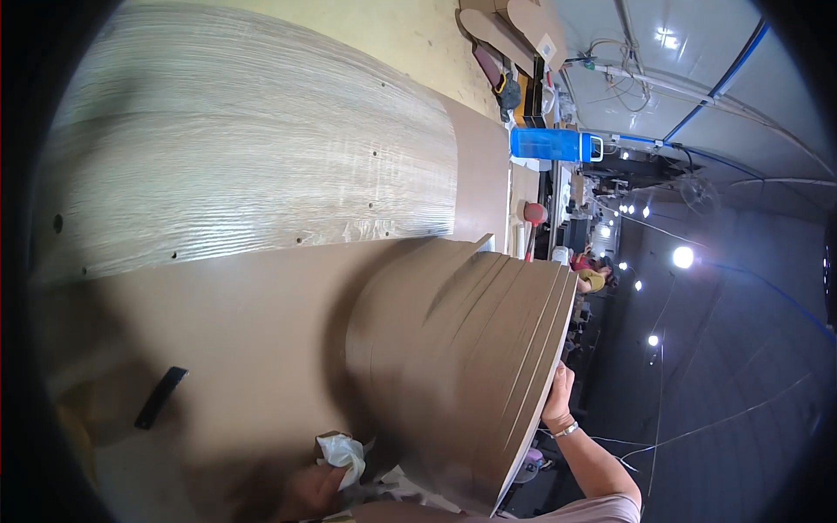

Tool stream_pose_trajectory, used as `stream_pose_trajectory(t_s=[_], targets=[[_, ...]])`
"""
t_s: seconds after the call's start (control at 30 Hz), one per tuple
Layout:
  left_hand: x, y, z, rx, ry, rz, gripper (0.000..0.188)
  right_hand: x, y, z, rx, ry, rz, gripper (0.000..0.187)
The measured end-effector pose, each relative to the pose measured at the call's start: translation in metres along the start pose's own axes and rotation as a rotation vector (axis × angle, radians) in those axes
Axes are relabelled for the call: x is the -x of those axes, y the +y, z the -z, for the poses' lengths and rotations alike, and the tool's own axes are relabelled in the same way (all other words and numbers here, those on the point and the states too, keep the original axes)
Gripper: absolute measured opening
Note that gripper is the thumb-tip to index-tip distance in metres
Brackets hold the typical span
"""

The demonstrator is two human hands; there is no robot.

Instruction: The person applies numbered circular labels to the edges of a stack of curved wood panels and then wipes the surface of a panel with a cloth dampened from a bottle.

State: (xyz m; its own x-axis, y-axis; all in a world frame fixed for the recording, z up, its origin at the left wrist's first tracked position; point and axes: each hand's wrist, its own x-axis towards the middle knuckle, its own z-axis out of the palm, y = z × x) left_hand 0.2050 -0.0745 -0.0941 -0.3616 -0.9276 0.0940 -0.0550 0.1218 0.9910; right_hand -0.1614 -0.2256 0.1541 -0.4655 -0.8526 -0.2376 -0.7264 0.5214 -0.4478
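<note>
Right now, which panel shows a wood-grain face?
The pale panel with small dark holes. The flat board bordering it and the brown paneling at your right hand look plain brown.

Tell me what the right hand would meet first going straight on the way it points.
The curved brown board, most likely: the right hand is against its edge, so there seems to be no gap. How far the fingers wrap behind is hard to judge.
</note>
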Motion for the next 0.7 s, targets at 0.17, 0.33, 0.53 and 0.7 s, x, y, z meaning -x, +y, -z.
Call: stream_pose_trajectory(t_s=[0.17, 0.33, 0.53, 0.7], targets=[[0.017, -0.012, -0.009, 0.094, -0.116, 0.12, 0.024, 0.001, 0.021, 0.013, 0.221, -0.006, 0.011, 0.06], [0.024, -0.017, -0.007, 0.283, -0.428, 0.455, 0.025, 0.008, 0.021, 0.006, 0.419, 0.09, 0.208, 0.06], [0.003, 0.006, 0.001, 0.046, 0.006, 0.087, 0.024, 0.006, 0.001, -0.005, 0.293, 0.084, 0.194, 0.056], [-0.019, 0.015, 0.015, -0.06, 0.004, -0.035, 0.031, -0.003, 0.064, 0.015, 0.28, 0.193, 0.047, 0.044]])
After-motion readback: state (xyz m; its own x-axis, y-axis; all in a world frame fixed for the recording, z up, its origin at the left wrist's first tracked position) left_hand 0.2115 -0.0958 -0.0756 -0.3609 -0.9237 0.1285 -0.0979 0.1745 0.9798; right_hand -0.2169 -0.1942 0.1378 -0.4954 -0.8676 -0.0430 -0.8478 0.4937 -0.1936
